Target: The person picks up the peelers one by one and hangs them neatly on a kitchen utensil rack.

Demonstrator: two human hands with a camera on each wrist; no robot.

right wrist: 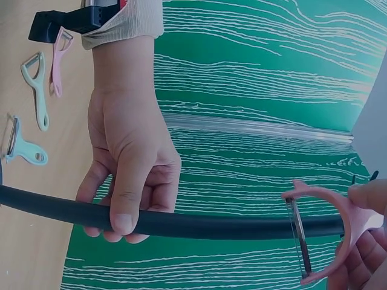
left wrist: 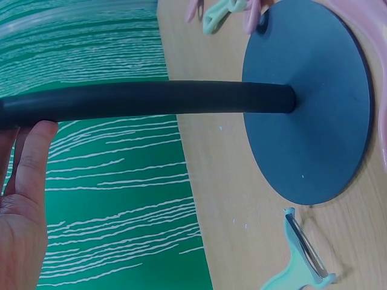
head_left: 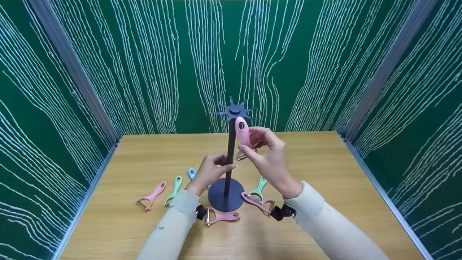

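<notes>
A dark stand has a tall pole (head_left: pixel 230 148), a round base (head_left: pixel 220 202) and a spoked hook top (head_left: pixel 235 109). My left hand (head_left: pixel 210 170) holds the pole about midway; in the right wrist view its thumb lies across the pole (right wrist: pixel 254 226), fingers behind. Beside the hook top, my right hand (head_left: pixel 272 159) pinches a pink peeler (head_left: pixel 242 131), its holed handle end up and its blade down. That peeler's blade (right wrist: pixel 300 238) shows in the right wrist view. The handle end appears close to the hooks; whether it touches one I cannot tell.
Around the base lie a pink peeler (head_left: pixel 153 196) and a green peeler (head_left: pixel 175 189) at left, a partly hidden blue peeler (head_left: pixel 192 173), and a pink peeler (head_left: pixel 223 216) in front. Right of it, a green peeler (head_left: pixel 259 187) overlaps another pink peeler (head_left: pixel 258 204). Green walls enclose the table.
</notes>
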